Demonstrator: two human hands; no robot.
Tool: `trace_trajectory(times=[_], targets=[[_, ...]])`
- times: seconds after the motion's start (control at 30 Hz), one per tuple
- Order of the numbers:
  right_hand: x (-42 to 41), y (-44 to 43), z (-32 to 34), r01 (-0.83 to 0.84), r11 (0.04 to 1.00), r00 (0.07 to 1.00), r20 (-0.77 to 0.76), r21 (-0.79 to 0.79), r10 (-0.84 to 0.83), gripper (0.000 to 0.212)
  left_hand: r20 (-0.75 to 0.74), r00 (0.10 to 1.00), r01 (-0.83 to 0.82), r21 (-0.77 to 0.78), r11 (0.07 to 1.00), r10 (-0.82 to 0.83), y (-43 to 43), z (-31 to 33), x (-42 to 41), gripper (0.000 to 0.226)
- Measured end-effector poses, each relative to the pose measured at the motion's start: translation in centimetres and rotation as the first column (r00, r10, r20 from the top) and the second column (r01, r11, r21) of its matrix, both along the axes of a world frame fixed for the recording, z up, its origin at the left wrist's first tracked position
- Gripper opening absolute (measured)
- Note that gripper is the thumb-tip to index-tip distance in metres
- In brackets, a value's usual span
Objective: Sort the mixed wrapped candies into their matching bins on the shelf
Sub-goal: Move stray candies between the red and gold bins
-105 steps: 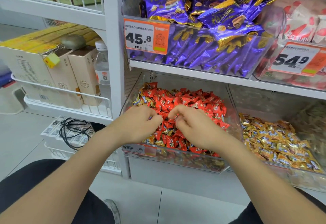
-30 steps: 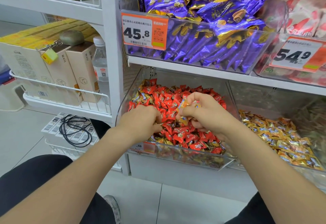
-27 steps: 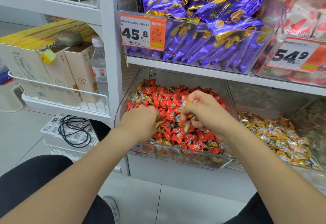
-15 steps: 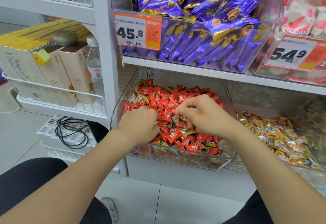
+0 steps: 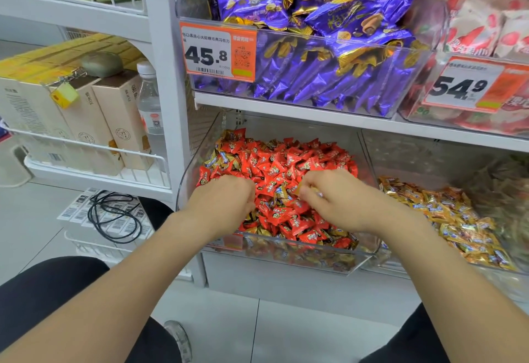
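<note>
— Saw the right hand lower than a second before, sunk back onto the heap.

— And centre left of the frame?

— Found the left hand knuckles-up in the red candies, fingers curled down into them. Could not tell whether anything was pinched underneath.

— Middle?

— Noted the clear bin mostly red, with gold strays mixed through, thickest behind its front wall.

— Right of centre?

— Caught the right hand's fingertips pressed together on a gold candy, just above the pile.

— Feared what, then?

— Feared a weak pinch on slick wrapper: could have let the stray fall back among the reds and vanish. Feared also those curled left fingers raking reds over the front lip onto the floor. Judged the carry to the gold candies in the neighbouring bin, lower right, short but across a divider wall; could have clipped it and flicked the piece away.
</note>
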State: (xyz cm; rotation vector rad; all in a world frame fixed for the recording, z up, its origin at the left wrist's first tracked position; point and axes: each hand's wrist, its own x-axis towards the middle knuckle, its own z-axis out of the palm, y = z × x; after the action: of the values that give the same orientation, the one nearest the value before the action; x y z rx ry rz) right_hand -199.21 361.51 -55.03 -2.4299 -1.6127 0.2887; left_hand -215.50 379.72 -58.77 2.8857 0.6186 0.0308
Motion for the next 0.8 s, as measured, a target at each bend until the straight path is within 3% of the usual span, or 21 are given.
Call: trace_trajectory(times=[0.2,0.33,0.57,0.67,0.8], targets=[[-0.2,0.9,0.2,0.065,0.974,0.992,0.087,0.219,-0.086,0.053,-0.178,0.984,-0.010,0.057,0.998,0.020,-0.7,-0.3,0.5,0.032],[-1.0,2.2,-1.1,0.027,0.992,0.973,0.224,0.125,-0.055,0.020,-0.124,0.992,-0.020,0.086,0.996,0.031,-0.9,-0.5,1.1,0.032],[-2.4,4.9,-2.1,0.094,0.995,0.892,0.444,0.013,-0.090,0.024,0.022,1.000,-0.005,-0.122,0.993,0.008,0.1,-1.2,0.9,0.009],[-2.2,5.1,-2.1,0.118,0.987,0.923,0.356,0.105,-0.148,0.008,0.116,0.990,-0.044,-0.254,0.966,0.076,-0.1,-0.2,0.3,0.015],[-1.4,4.2,-1.3,0.183,0.964,0.979,0.048,0.191,-0.196,0.015,0.231,0.938,-0.161,-0.370,0.915,0.258,-0.2,2.0,-0.7,0.032]])
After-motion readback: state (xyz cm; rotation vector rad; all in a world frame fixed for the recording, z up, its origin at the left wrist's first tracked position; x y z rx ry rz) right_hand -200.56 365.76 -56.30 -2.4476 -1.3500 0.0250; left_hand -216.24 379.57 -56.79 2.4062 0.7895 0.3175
